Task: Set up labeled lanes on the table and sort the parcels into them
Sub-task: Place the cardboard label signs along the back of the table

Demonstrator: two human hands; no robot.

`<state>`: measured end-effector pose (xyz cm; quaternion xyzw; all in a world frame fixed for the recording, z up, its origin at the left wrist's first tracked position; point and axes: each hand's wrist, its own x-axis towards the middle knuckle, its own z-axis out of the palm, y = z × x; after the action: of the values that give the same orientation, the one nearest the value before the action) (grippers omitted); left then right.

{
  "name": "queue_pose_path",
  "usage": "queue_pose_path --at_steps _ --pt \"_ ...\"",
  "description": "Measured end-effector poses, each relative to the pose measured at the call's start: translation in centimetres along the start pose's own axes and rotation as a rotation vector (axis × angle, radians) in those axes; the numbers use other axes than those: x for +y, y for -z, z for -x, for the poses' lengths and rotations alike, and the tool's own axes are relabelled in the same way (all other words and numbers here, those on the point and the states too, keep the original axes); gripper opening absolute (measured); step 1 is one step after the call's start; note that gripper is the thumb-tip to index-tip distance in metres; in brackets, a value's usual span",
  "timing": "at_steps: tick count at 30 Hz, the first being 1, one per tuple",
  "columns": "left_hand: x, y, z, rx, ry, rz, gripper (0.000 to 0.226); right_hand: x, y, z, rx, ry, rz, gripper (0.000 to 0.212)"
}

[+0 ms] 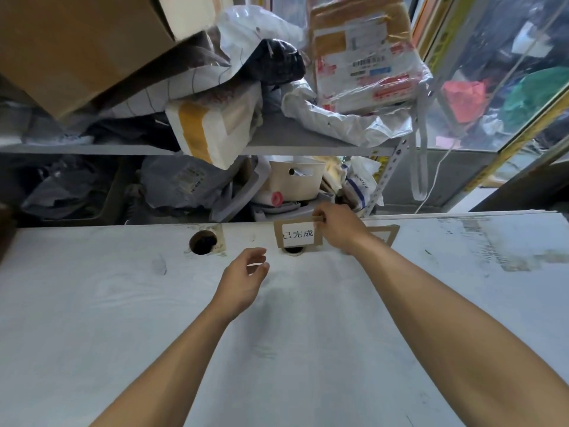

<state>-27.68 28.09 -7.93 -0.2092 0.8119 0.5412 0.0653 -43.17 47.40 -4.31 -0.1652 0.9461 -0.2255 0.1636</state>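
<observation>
Head view looks down on a cardboard label card [297, 234] standing at the far edge of the tabletop [123, 303], near the middle of that edge. Its long axis runs along the edge and its white paper face, printed 已完成, points toward the person. The right hand [338, 229] pinches the card's top right corner. A second piece of brown cardboard [385, 234] shows just behind that hand, partly hidden. The left hand [246, 272] hovers over the tabletop with fingers loosely curled and apart, holding nothing.

White and scuffed, the tabletop has grey smears toward the far right corner and two round cable holes [203, 241] along the far edge, one directly below the card. Beyond stands a grey metal shelf [292, 140] piled with parcels [366, 53]: crinkled plastic mailers, a taped foam box [212, 131], a brown carton [77, 47]. A white plastic basket [297, 177] sits underneath.
</observation>
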Motion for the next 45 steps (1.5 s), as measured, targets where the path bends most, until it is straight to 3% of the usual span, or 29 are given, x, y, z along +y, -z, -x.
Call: queue_pose_path --at_steps 8,17,32,37,41,45 --pt "-0.2 -0.4 -0.7 -0.032 0.011 0.024 0.028 1.1 0.2 -1.2 -0.018 0.012 0.054 0.016" --pt "-0.1 -1.3 -1.2 -0.060 -0.002 0.012 0.025 2.7 1.5 -2.2 -0.158 0.056 0.358 0.012" --pt "1.9 -4.0 -2.3 -0.078 -0.056 0.002 0.025 4.6 2.0 -1.7 -0.125 0.130 0.558 0.027" --pt "2.7 -4.8 -2.2 -0.050 -0.063 -0.020 0.024 4.7 2.0 -1.5 -0.181 0.099 0.442 0.028" --pt "4.3 -5.7 -2.3 0.019 -0.180 -0.068 0.022 5.4 4.8 -1.0 -0.251 0.087 0.292 0.036" --pt "7.0 -7.5 -3.6 0.093 -0.342 -0.332 0.021 7.4 7.1 0.6 -0.206 0.054 0.287 0.044"
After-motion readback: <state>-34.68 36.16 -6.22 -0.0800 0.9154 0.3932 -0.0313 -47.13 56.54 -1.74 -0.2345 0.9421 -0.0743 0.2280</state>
